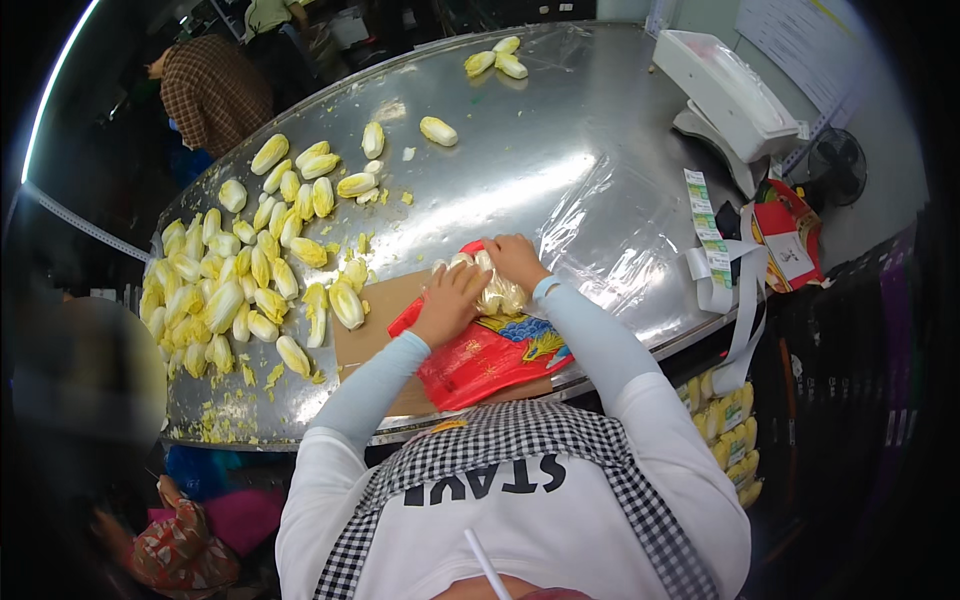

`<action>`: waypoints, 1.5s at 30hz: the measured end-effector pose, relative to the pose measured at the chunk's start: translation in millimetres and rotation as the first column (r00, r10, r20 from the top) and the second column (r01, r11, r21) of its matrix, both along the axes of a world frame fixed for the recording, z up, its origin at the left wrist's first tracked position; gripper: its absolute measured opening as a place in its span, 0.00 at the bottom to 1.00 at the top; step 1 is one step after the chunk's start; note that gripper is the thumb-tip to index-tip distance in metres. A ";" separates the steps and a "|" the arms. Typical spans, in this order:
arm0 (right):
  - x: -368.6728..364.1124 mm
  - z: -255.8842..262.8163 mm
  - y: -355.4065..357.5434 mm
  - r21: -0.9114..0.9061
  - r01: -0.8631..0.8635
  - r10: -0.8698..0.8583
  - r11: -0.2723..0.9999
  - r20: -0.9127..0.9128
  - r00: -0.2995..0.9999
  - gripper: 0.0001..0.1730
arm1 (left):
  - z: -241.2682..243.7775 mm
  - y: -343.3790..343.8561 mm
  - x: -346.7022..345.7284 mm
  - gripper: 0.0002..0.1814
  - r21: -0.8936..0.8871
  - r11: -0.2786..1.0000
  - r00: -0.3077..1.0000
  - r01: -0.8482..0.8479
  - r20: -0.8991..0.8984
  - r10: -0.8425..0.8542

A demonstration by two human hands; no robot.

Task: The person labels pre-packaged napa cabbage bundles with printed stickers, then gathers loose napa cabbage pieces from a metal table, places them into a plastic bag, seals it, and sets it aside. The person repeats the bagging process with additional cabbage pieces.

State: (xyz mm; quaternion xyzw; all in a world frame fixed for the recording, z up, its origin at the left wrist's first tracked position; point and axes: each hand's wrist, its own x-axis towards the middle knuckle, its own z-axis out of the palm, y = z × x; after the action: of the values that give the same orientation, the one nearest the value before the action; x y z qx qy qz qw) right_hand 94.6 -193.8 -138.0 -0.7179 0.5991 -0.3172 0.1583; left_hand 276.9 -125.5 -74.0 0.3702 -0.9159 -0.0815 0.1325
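Observation:
My left hand [450,298] and my right hand [516,261] press on a clear-wrapped pack of small napa cabbages [501,294], one at each side of it. Under the pack lies a red plastic bag or sheet with a blue and yellow print [480,360], on a brown cardboard sheet [360,349]. Both hands have their fingers bent over the wrap; part of the pack is hidden beneath them. A trimmed napa cabbage [346,304] rests on the cardboard's left part, beside loose leaves.
A big pile of small napa cabbages [217,292] covers the steel table's left side. Clear film [600,247] lies to the right. Beyond are a label strip [707,225], a white foam box [724,90] and a fan [836,166]. Other people are at the upper left and lower left.

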 end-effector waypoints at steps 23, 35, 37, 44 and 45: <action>-161.9 90.0 296.1 0.125 0.828 -0.628 0.547 0.715 0.306 0.22 | 95.6 137.0 -236.4 0.44 0.486 0.685 0.830 0.543 -0.436 -0.349; -327.1 -58.7 507.1 0.587 0.805 -0.315 -0.091 0.749 -0.582 0.29 | 37.2 187.0 -378.2 0.21 0.339 0.246 0.303 0.908 -0.128 -0.944; -334.7 -76.7 508.3 0.547 0.833 -0.353 -0.080 0.766 -0.537 0.30 | -13.2 200.4 -399.5 0.20 0.534 0.214 0.415 0.818 -0.289 -0.863; -327.8 -49.8 508.6 0.503 0.835 -0.702 -0.224 0.510 -0.496 0.30 | -106.9 184.8 -464.2 0.25 0.501 0.551 0.653 0.668 -0.039 -0.756; -326.1 -39.6 503.1 0.507 0.832 -0.737 -0.224 0.471 -0.485 0.30 | -86.8 179.1 -462.7 0.25 0.476 0.550 0.678 0.686 -0.145 -0.720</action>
State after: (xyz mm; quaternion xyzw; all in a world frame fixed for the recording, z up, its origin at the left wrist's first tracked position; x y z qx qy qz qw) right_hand -231.5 309.3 -177.7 0.2119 0.7823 -0.5857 0.0058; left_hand -185.8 53.6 -160.8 -0.0038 -0.9374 -0.3458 -0.0413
